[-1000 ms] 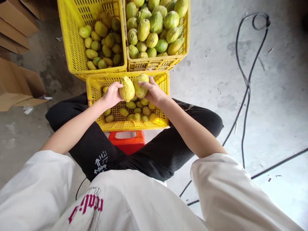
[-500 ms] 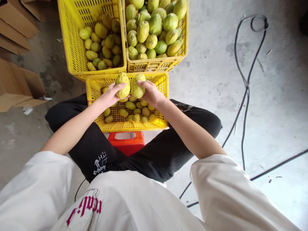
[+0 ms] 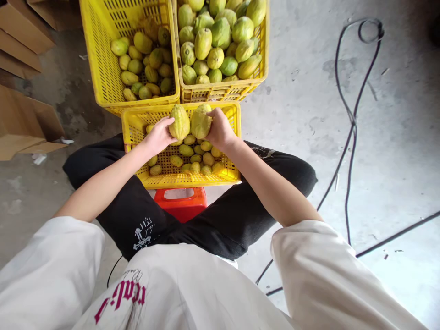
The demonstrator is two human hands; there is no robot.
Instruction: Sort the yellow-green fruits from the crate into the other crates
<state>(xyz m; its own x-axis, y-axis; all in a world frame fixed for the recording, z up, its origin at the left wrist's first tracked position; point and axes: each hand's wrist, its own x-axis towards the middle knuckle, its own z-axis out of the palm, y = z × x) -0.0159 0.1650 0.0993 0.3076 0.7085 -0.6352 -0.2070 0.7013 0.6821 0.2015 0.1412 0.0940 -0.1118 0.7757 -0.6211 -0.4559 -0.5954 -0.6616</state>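
My left hand [image 3: 161, 135] is closed around a ribbed yellow-green papaya [image 3: 179, 122], thumb on its near side. Beside it, my right hand [image 3: 222, 130] grips a second papaya [image 3: 201, 121] from the right, with its fingers mostly hidden behind the fruit. The two papayas are held side by side, very close together, above the far part of a low yellow crate [image 3: 187, 182]. Inside that crate lie several smaller yellow-green fruits [image 3: 195, 167].
Behind stand two taller yellow crates: the left crate [image 3: 98, 68] is part filled with fruit, the right crate [image 3: 223, 95] heaped with larger papayas. A red stool [image 3: 182, 211] is under the near crate's edge. Cardboard boxes [image 3: 20, 123] stand left; a black cable [image 3: 352, 123] loops on the floor right.
Both papayas have been turned slightly in my hands and shifted a little to the right. My right thumb has moved from the fruit's face toward its side.
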